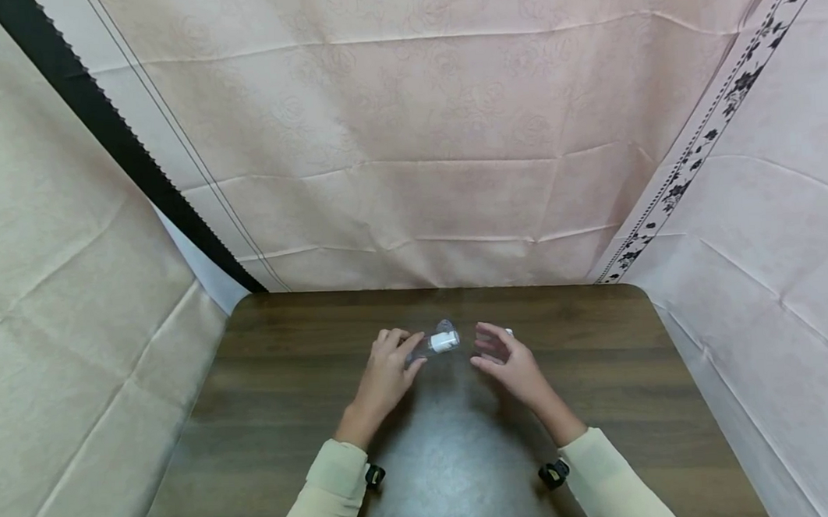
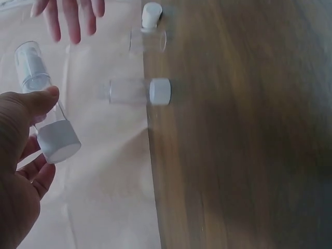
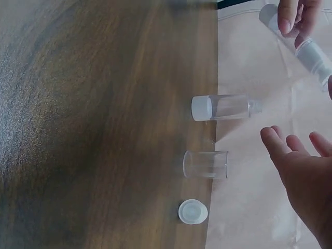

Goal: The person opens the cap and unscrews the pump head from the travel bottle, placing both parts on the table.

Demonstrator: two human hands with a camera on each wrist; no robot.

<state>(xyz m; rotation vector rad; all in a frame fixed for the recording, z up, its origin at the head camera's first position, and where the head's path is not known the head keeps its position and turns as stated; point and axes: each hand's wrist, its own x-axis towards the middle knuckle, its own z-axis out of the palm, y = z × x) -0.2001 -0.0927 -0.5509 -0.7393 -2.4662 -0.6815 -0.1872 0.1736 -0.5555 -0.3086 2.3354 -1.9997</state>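
Observation:
My left hand (image 1: pixel 385 369) grips a clear cylindrical bottle (image 2: pixel 59 141) with a white base; it is held tilted above the table, and a clear cap covers its whitish top. My right hand (image 1: pixel 507 363) is to the right of this bottle with fingers spread and nothing held. In the right wrist view, a second clear bottle (image 3: pixel 231 107) with a white base and bare neck stands upright on the table. Beside it stands an empty clear cap (image 3: pixel 206 164). A small white piece (image 3: pixel 193 211), seemingly a pump head, sits past the cap, close to my right hand.
The brown wooden table (image 1: pixel 289 421) has rounded far corners. A pale cloth (image 1: pixel 414 133) hangs right behind its far edge, and more cloth hangs along both sides. Dark wrist-worn devices (image 1: pixel 554 474) sit at both sleeve cuffs.

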